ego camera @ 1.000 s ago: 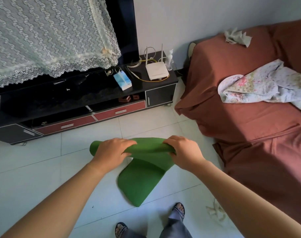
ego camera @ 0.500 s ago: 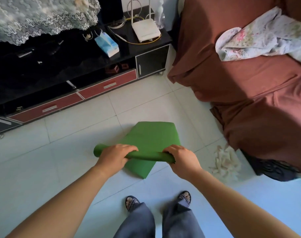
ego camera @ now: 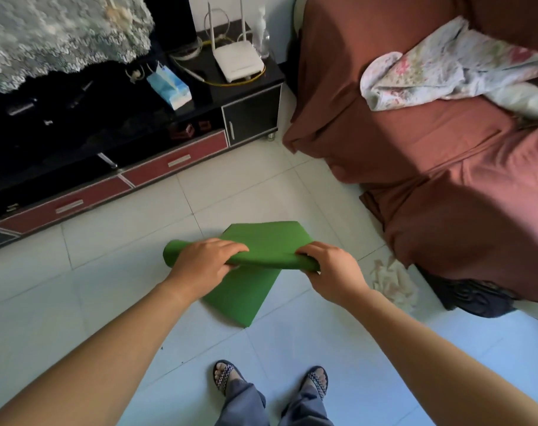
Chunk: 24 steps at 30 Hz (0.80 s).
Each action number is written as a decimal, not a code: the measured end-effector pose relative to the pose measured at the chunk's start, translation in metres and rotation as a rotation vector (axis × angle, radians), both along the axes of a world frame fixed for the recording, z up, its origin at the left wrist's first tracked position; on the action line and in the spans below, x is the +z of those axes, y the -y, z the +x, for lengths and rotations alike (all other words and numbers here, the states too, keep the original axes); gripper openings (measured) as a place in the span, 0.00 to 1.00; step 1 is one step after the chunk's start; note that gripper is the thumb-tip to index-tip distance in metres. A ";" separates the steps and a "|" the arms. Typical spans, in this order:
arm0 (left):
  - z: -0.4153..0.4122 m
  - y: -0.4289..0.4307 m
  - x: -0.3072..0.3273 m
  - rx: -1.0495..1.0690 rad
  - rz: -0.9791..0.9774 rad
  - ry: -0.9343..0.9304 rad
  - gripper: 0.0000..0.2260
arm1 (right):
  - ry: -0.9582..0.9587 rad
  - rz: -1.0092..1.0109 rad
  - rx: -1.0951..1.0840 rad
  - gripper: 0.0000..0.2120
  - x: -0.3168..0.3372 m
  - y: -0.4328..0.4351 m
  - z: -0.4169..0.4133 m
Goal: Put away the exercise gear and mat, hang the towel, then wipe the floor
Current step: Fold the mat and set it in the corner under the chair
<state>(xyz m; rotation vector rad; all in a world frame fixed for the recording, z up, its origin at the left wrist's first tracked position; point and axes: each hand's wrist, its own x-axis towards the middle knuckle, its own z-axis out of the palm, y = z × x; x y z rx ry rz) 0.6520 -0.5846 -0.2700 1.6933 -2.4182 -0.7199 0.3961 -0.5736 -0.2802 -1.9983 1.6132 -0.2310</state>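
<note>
A green exercise mat (ego camera: 261, 241) lies partly rolled on the white tiled floor in front of my feet. The rolled part runs left to right, and flat mat shows both beyond it and below it. My left hand (ego camera: 204, 265) grips the left half of the roll, fingers curled over its top. My right hand (ego camera: 329, 269) grips the right end of the roll. A crumpled pale cloth (ego camera: 390, 281) lies on the floor to the right, by the sofa's foot. A floral cloth (ego camera: 439, 72) lies bunched on the sofa.
A sofa (ego camera: 430, 167) under a rust-brown cover fills the right side. A low black TV cabinet (ego camera: 169, 161) with red drawers runs along the back left, holding a router (ego camera: 238, 63) and a tissue pack (ego camera: 169, 87). A dark bundle (ego camera: 476, 298) sits under the sofa's edge.
The mat was lifted off the floor a second ago and now lies on the tiles. Both hands have kept hold of the roll. The view has tilted down.
</note>
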 end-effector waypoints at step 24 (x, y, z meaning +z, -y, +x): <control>-0.166 0.101 0.261 -0.015 -0.606 0.120 0.15 | 0.100 -0.479 0.101 0.17 0.240 0.123 -0.177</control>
